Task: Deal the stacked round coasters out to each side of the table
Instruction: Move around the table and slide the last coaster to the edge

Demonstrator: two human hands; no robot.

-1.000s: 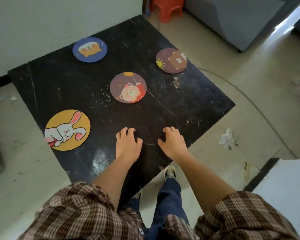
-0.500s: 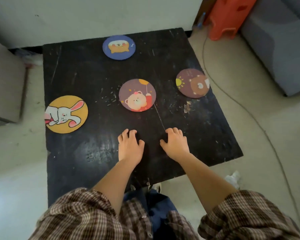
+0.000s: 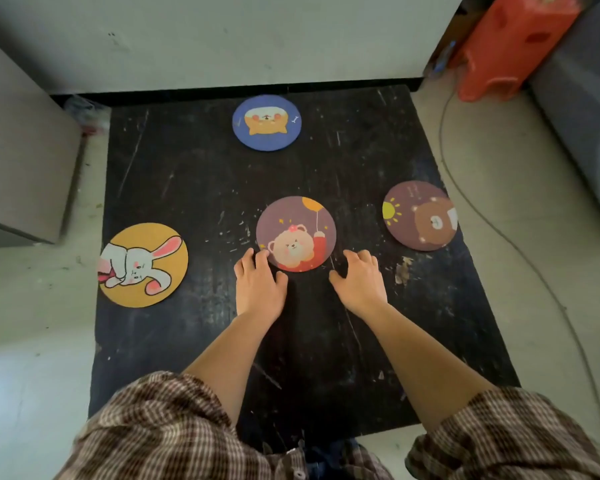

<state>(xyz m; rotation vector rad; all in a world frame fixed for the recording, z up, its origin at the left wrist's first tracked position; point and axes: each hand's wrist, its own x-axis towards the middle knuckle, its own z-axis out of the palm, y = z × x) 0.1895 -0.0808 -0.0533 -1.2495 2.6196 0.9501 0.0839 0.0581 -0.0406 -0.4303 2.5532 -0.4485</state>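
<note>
Several round coasters lie flat on the black table [image 3: 194, 341]. A purple coaster with a bear and balloon [image 3: 297, 230] sits in the middle. A blue one [image 3: 266, 123] lies at the far edge, a yellow rabbit one [image 3: 142, 265] at the left edge, a brown bear one [image 3: 420, 215] at the right edge. My left hand [image 3: 258, 284] rests palm down, its fingertips touching the middle coaster's lower left rim. My right hand [image 3: 359, 280] rests palm down just right of that coaster. Neither hand holds anything.
A wall runs behind the table. A grey cabinet [image 3: 18, 161] stands at the left, an orange stool [image 3: 510, 43] and a grey sofa [image 3: 582, 109] at the far right. A thin cable [image 3: 520, 237] trails over the floor to the right.
The view has swung so the table now sits squarer. Both hands have slid forward, from the near part of the table up to the middle coaster's near rim.
</note>
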